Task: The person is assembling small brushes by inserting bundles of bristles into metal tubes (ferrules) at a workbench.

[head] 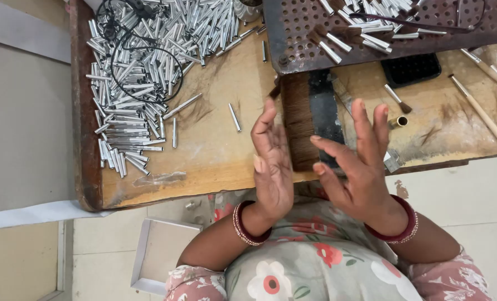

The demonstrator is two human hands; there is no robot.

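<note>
Head view: left hand (272,167) and right hand (355,161) raised, fingers apart, holding nothing. Brown bristle bundle (298,125) lies on worktop (215,145) between and just beyond them. Silver ferrule tubes (131,83) heaped far left; perforated tray (293,39) behind.

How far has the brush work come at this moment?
Done: several brushes with bristles in metal sleeves lie on the perforated tray. In hand: nothing; the left hand and right hand are open, palms facing each other, above a flat bundle of brown bristle. Left: a big pile of empty metal sleeves on the wooden table, and bare wooden handles at the right.
</note>
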